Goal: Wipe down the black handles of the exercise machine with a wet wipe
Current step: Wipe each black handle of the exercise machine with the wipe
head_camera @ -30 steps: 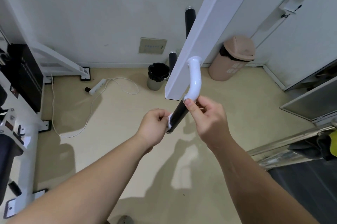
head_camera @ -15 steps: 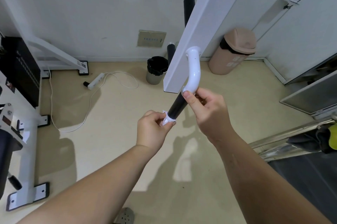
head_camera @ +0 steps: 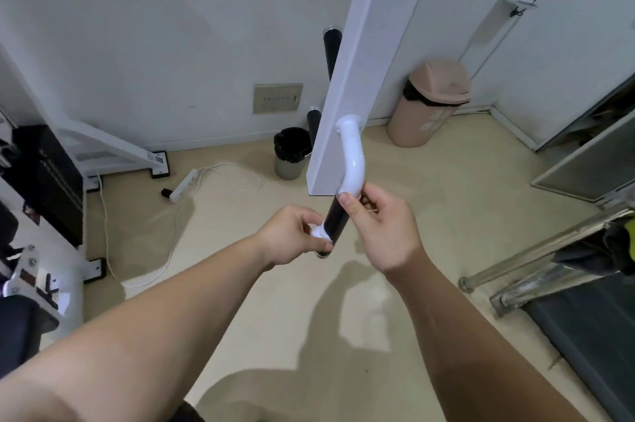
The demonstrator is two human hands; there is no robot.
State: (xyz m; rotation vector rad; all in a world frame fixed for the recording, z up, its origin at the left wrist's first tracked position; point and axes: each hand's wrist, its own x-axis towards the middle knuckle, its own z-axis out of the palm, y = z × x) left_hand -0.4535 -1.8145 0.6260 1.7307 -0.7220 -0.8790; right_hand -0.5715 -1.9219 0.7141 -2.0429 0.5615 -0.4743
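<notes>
- Left hand (head_camera: 292,236): pinches a bunched white wet wipe (head_camera: 319,232) against the lower end of the black handle (head_camera: 335,220).
- Right hand (head_camera: 379,232): grips the top of the black handle, thumb at the joint with the curved white tube (head_camera: 354,160).
- Curved white tube: attaches to the slanted white beam (head_camera: 360,60).
- Floor (head_camera: 429,201): carries a tan lidded bin (head_camera: 429,105), a small black-lined bin (head_camera: 290,153) and a white power strip (head_camera: 184,186).

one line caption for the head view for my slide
Left hand presses a white wet wipe against the black foam handle; right hand steadies its top.
</notes>
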